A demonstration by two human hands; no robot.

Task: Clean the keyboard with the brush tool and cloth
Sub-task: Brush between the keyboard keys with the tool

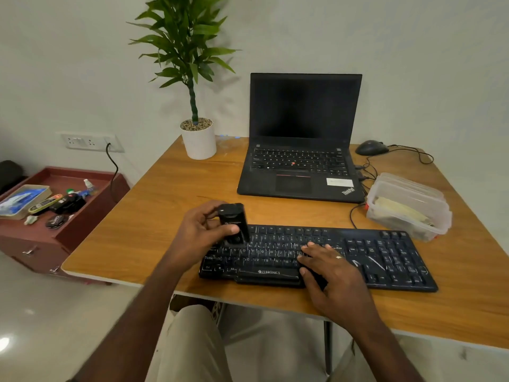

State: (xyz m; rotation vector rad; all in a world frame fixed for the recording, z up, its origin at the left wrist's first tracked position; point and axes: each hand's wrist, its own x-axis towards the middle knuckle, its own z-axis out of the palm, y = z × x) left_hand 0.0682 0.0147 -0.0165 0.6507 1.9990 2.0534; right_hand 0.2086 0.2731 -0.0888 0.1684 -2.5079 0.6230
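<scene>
A black keyboard [385, 255] lies along the front of the wooden desk [170, 194]. My left hand [198, 232] grips a black block-shaped brush tool [233, 223], held upright over the keyboard's upper left corner; its lower end touches the keys there. My right hand [327, 268] rests flat on the middle keys, fingers straight, a ring on one finger. A yellowish cloth [399, 209] sits inside a clear plastic box [429, 232] at the right of the keyboard.
An open black laptop [300, 172] stands behind the keyboard. A potted plant [199, 142] is at the back left, a black mouse [371, 148] with cables at the back right. A red side cabinet [91, 213] with small items stands left of the desk.
</scene>
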